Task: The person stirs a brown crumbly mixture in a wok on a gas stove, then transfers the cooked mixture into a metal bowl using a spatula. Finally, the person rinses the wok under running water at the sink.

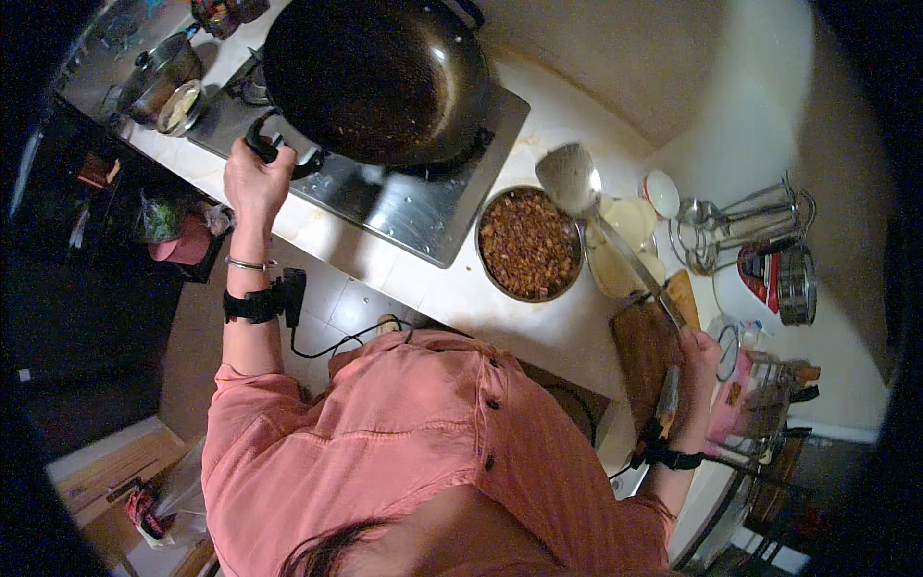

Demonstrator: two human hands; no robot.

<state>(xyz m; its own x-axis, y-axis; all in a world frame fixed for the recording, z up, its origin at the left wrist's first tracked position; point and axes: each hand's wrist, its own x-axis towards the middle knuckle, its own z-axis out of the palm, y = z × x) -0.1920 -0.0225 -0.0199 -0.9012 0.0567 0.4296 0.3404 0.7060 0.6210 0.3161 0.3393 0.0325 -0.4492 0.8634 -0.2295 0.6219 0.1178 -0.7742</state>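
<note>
My left hand (259,177) grips the black side handle of a large dark wok (368,79), which stands on the steel gas stove (418,209). A few brown crumbs cling inside the wok, near its lower edge. In my right hand (699,353) is the end of a long metal ladle-like spatula (638,267). Its broad head (570,177) hangs over the counter just beyond a round metal bowl (530,245). That bowl is filled with chopped, browned food. A wooden cutting board (645,353) lies beneath the right forearm and partly behind it.
Pale round items in a bag or dish (624,238) sit right of the bowl. Beyond them are a small white bowl (660,193) and a wire utensil rack (757,216). A glass-lidded pot (159,76) and an open jar (180,108) stand left of the stove. A cable hangs from my left wrist.
</note>
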